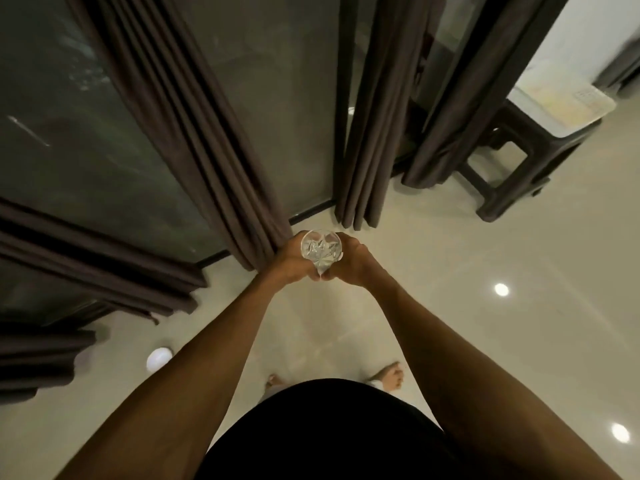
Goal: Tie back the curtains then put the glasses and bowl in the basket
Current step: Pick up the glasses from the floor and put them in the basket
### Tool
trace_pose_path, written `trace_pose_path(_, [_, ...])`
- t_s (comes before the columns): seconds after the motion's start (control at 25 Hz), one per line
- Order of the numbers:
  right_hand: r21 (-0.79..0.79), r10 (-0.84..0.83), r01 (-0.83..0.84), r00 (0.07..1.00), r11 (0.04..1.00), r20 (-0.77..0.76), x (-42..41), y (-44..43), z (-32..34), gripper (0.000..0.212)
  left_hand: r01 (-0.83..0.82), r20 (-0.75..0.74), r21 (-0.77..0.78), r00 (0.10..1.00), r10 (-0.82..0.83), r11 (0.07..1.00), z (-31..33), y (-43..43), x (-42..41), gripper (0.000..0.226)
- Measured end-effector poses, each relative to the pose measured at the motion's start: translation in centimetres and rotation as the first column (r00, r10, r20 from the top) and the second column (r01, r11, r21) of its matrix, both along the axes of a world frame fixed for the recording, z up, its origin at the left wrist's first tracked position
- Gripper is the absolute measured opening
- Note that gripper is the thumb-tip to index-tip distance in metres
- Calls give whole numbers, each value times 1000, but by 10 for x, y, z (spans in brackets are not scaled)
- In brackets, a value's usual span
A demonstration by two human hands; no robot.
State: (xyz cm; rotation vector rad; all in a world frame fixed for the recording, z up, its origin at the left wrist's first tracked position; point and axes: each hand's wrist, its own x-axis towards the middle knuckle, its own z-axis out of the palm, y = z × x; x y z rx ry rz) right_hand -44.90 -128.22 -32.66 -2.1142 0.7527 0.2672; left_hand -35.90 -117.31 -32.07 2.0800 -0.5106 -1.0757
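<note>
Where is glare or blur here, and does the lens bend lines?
Head view: lamp glare spots the floor; wide-angle distortion splays the curtains; the white basket, upper right, looks washed out and soft; the glass is fairly sharp.

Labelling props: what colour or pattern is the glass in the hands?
The glass is clear and colourless, with a cut star-like faceted pattern. It shows best in the head view.

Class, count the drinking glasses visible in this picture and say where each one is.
1. The glass is gripped between the left hand and the right hand, near the curtains. More may be hidden inside the basket on the stool.
</note>
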Motion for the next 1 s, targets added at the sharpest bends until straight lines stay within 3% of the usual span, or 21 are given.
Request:
trace_pose_path(0.32, [36,-227,227,974,973,12,-121,-139,11,59,188,30,-46,982,-187,981,-1,-155,-96,76])
trace_pose_path(0.44, [68,-317,315,949,947,8,-155,-175,11,64,278,27,-17,960,-278,960,0,-201,-123,78])
trace_pose_path(0.72, [132,-505,500,863,856,6,-207,-257,3,68,478,64,66,874,-481,876,-11,-310,-157,84])
trace_pose_path(1.0, [91,-625,625,780,775,-37,-219,-364,-6,74,601,66,46,795,-603,798,-14,-435,-170,79])
